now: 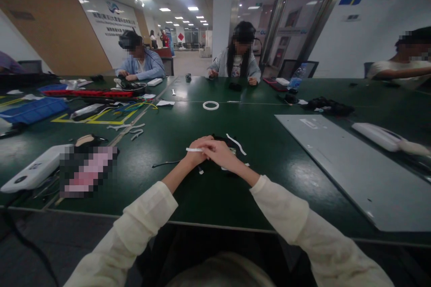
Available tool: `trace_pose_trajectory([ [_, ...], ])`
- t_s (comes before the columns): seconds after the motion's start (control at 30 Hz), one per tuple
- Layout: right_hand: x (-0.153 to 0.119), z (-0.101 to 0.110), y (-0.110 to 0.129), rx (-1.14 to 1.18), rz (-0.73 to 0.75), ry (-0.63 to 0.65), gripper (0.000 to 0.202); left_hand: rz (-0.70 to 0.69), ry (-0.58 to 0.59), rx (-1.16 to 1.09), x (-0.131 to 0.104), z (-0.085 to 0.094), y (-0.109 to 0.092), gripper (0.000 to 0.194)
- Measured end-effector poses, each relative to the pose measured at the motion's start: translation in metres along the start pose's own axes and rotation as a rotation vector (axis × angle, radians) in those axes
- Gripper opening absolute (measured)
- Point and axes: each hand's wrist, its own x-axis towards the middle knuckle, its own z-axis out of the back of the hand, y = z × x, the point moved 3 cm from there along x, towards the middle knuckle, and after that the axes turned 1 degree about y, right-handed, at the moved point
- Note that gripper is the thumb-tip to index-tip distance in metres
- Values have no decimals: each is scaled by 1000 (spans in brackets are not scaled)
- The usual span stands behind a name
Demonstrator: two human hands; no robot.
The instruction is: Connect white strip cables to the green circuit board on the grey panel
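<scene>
My right hand [220, 153] crosses in front of my left hand over the green table. Its fingertips are closed in a pinch on a narrow white strip [193, 149], which sticks out to the left across the back of my left hand [196, 157]. The fingers of my left hand are hidden behind the right one, so their grip does not show. Just beyond both hands is a dark object [220, 136], mostly covered. A second, curved white strip [237, 144] lies by it. A dark cable [164, 163] runs out to the left of my left wrist.
A white ring [210, 106] lies farther back. To the right is a grey board [350, 170]; at the left, a white device [37, 166] and a blue tray [37, 110]. Across the table sit people wearing headsets, one in stripes [218, 60].
</scene>
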Motion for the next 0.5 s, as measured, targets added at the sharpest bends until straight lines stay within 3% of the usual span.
trace_pose_trajectory([
  [0.17,-11,-10,-4,-511,124,16,34,-8,-9,10,1,3,-2,22],
  [0.27,-16,-13,-6,-647,158,29,37,6,-15,23,3,4,-3,25],
  [0.37,-15,-12,1,-569,146,-59,34,-56,-57,-1,3,1,-1,22],
  [0.5,-9,-6,15,-229,99,-231,30,-97,-111,-63,1,-3,3,11],
])
